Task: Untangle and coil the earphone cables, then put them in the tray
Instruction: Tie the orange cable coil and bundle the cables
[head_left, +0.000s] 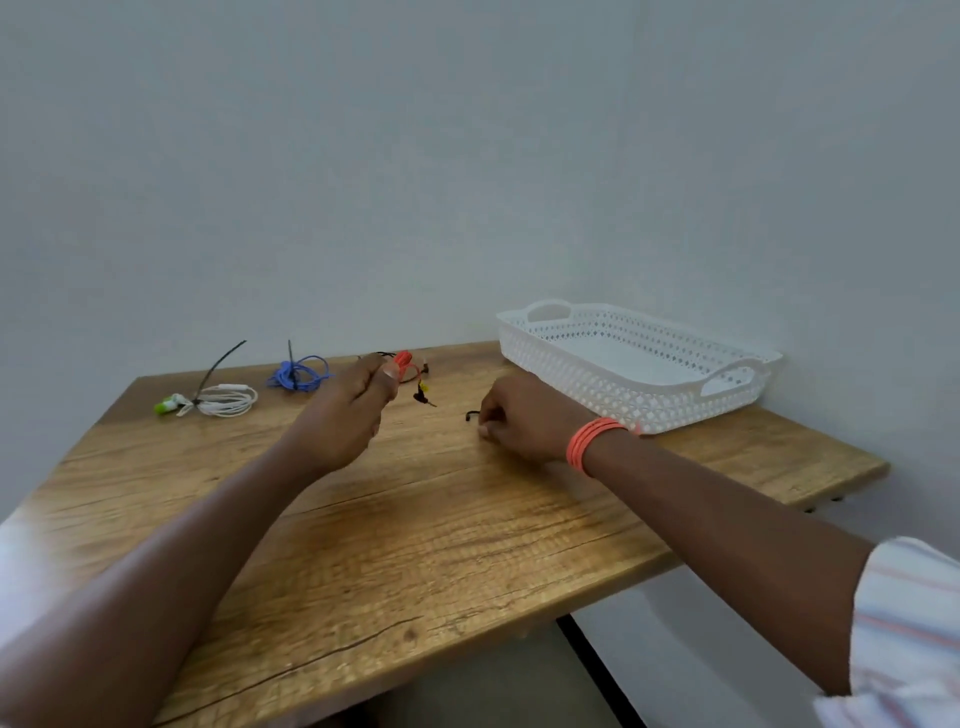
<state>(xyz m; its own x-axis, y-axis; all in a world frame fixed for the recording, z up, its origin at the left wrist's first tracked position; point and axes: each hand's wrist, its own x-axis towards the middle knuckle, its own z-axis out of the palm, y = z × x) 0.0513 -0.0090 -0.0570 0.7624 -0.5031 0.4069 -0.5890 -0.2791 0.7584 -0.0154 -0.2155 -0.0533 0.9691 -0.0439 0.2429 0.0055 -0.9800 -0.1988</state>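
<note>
A red earphone cable (404, 364) is pinched in the left hand (349, 410), fingers closed on the bundle, raised just above the table (415, 545); its plug ends dangle below the hand. The right hand (519, 418) is curled shut on a small black tie (471, 415) at the tabletop, between the red cable and the tray (639, 358).

The tray sits at the table's far right corner and appears empty. Well left of the tray, past the left hand, a blue cable (301, 374) and a white cable (223, 400) lie coiled and tied.

Judged step: binding the red coil. Loops should be kept even and gripped firmly while the tie is passed around the middle; loose plugs should be tucked in first, else snagging is likely. The tie should be cinched snug, not crushing.
</note>
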